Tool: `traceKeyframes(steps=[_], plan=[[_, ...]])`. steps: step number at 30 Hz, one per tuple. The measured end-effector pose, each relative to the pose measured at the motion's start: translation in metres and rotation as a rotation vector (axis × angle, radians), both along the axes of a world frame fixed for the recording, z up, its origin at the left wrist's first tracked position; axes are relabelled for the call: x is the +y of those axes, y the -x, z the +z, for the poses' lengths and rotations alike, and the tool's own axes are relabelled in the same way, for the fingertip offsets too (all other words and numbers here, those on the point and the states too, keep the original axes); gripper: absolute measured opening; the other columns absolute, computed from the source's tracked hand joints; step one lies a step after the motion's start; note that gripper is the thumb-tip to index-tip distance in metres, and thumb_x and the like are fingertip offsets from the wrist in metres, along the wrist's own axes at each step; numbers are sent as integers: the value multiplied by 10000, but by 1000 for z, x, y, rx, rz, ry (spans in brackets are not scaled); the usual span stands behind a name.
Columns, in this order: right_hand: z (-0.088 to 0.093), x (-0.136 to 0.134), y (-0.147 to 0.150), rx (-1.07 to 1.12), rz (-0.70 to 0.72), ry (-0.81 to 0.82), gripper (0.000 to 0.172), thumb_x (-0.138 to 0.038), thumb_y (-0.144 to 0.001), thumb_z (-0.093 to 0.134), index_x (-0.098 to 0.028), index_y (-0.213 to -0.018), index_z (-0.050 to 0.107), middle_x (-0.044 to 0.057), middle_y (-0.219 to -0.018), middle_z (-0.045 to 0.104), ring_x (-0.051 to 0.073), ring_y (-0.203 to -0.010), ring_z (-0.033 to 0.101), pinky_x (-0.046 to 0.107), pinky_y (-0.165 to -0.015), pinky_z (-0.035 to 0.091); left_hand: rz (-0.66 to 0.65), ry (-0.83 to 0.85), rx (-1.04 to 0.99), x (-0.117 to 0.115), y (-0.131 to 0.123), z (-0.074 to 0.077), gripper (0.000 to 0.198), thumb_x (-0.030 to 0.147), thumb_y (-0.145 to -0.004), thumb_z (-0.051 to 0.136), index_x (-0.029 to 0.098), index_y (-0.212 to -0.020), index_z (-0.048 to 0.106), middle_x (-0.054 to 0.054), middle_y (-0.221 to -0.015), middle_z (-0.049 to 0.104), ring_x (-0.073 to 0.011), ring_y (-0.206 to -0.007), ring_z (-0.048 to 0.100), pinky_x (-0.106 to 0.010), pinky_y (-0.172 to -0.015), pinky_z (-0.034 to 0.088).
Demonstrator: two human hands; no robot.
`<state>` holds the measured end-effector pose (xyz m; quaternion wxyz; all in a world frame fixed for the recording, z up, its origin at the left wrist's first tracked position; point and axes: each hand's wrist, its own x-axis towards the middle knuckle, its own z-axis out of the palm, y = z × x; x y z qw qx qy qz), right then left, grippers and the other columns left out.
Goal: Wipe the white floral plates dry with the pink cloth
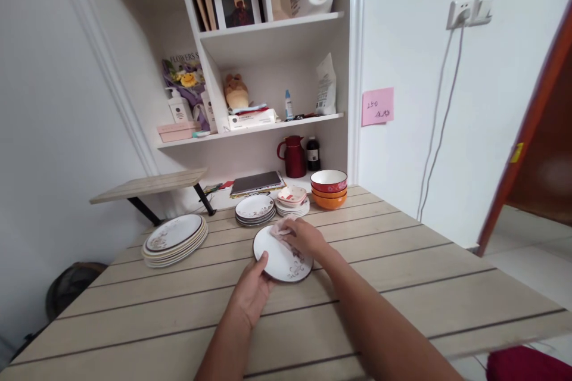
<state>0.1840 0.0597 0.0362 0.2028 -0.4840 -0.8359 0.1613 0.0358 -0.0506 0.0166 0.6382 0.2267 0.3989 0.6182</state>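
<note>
A round white plate with a dark rim and a brown flower pattern is tilted slightly above the wooden table. My left hand grips its lower left edge, thumb on top and fingers underneath. A pale pinkish cloth is bunched under the fingers of my right hand, pressed on the plate's upper part. Just behind stand a stack of small dark-rimmed plates, small white plates topped with a patterned dish, and red and orange bowls.
Larger plates are stacked at the left, near a small raised wooden shelf on black legs. At the back are a dark flat folder, a red jug and a dark bottle. White shelving rises behind the table.
</note>
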Motion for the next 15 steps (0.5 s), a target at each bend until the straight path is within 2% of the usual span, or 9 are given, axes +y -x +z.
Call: traceKeyframes(steps=[4,8,12,14,15], plan=[[3,2,-15,-76,106,63,281,-239,-732,593,-250,-1009,636,51,-1008,650,199,-857,586,252,-644,362,12,44,-49,1,4,-1,378,210,-802,654,112,-1163,602,-159,-1120,685,-244,-1071,634,-358,-939,512],[10,-5,-20,-161,293,150,241,-198,-626,644,-256,-859,661,-4,-823,665,161,-691,573,234,-575,345,30,77,-88,3,6,-1,345,209,-828,616,86,-1150,599,-161,-1098,692,-239,-1051,642,-356,-929,519],[12,-16,-3,-110,532,96,268,-216,-663,623,-256,-928,648,-5,-920,640,156,-777,556,234,-643,371,21,65,-109,3,5,1,315,265,-867,564,87,-1122,613,-158,-1124,681,-236,-1055,639,-348,-923,521],[9,-21,11,-30,584,25,262,-238,-712,602,-251,-972,634,3,-944,622,168,-862,542,245,-714,379,38,50,-107,3,4,1,314,286,-888,529,97,-1124,614,-148,-1155,669,-228,-1061,635,-344,-919,522],[7,-24,19,4,559,-17,254,-253,-738,589,-248,-988,628,11,-950,614,176,-896,535,255,-742,377,44,39,-101,3,3,1,318,296,-897,512,105,-1130,612,-142,-1169,664,-225,-1064,633,-347,-919,522]])
